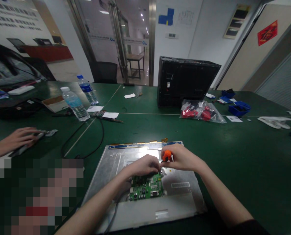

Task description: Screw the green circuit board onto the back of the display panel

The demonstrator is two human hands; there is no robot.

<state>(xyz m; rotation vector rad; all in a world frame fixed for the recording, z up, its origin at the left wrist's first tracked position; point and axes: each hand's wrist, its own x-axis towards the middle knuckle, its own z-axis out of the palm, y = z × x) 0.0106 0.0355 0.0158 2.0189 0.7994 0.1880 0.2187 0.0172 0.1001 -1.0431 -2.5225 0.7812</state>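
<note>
A flat metal display panel lies on the green table in front of me. Fixed to its middle is a green circuit board, partly covered by my fingers. My right hand is wrapped around a screwdriver with an orange and black handle; its tip is hidden by my fingers. Right beside it, my left hand is closed at the upper edge of the board. Its fingertips meet those of the right hand, and what they pinch, if anything, cannot be made out. A grey cable runs under my left forearm.
Beyond the panel stands a black monitor housing, with a plastic bag of red items before it. Water bottles, a black cable and papers are on the left. Another person's hand rests at far left. White gloves lie right.
</note>
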